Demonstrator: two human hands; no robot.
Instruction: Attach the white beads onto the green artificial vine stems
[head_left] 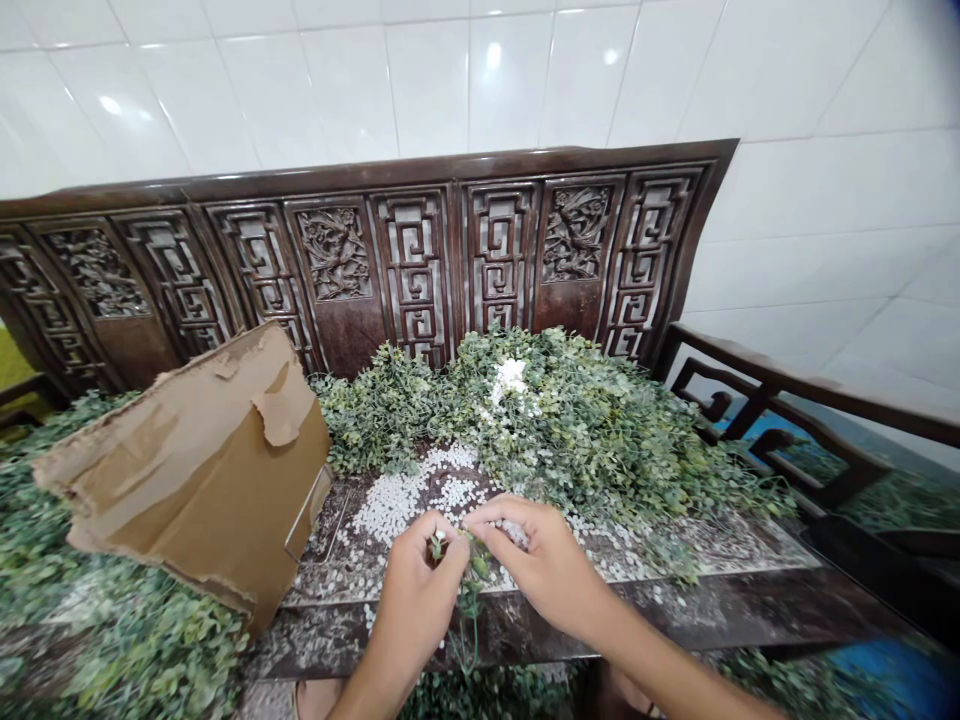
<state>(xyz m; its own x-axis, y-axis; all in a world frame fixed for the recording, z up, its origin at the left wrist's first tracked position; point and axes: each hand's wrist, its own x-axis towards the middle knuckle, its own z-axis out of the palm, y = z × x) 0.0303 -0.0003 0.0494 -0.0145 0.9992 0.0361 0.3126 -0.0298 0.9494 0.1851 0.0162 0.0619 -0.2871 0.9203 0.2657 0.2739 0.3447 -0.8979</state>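
My left hand point(418, 590) is closed in a pinch on a small green plastic sprig point(471, 600) whose stem hangs down over the bench's front edge. My right hand point(541, 565) meets it from the right, fingers curled and pinched on the top of the same sprig. Both hands hover just above a scatter of small white beads point(390, 505) on the dark bench seat point(720, 600). Behind the hands lies a big heap of green artificial foliage point(592, 420) with a white flower cluster point(510, 378) on top.
A torn cardboard box point(202, 470) lies tilted on the seat at left. The carved dark wooden backrest point(412, 260) stands behind, an armrest point(795, 390) at right. More green foliage point(90, 620) covers the left side. White tiled wall beyond.
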